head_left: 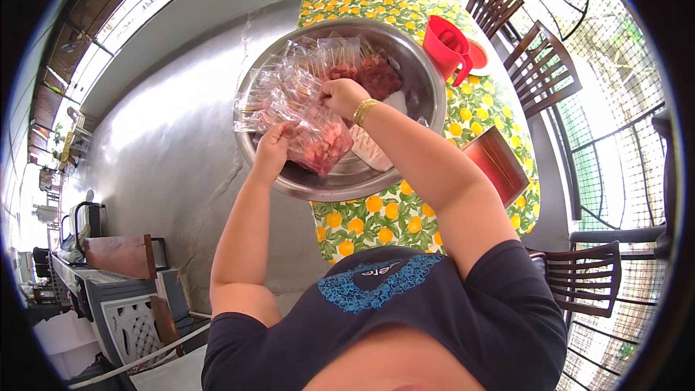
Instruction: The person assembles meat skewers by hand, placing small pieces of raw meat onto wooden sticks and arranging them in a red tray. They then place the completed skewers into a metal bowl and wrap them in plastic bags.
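Note:
A clear plastic bag of raw pink-red meat [322,146] is held over a wide metal basin [346,190]. My left hand [272,148] pinches the bag's near left edge. Higher up, the closed fingers of my right hand [343,97] grip the bag's upper part. Behind it in the basin lie several clear bags with thin wooden skewers [275,90]. Darker red meat [379,76] sits at the basin's far right. A pale bag with pinkish contents [371,148] rests under my right wrist, partly hidden by my forearm.
The basin stands on a table with an orange-patterned cloth [373,221], overhanging its left side. Right of it are a red pitcher [443,42], a red round plate or lid [478,58] and a reddish shallow tray with thin sticks [495,168]. Dark wooden chairs [543,69] line the right.

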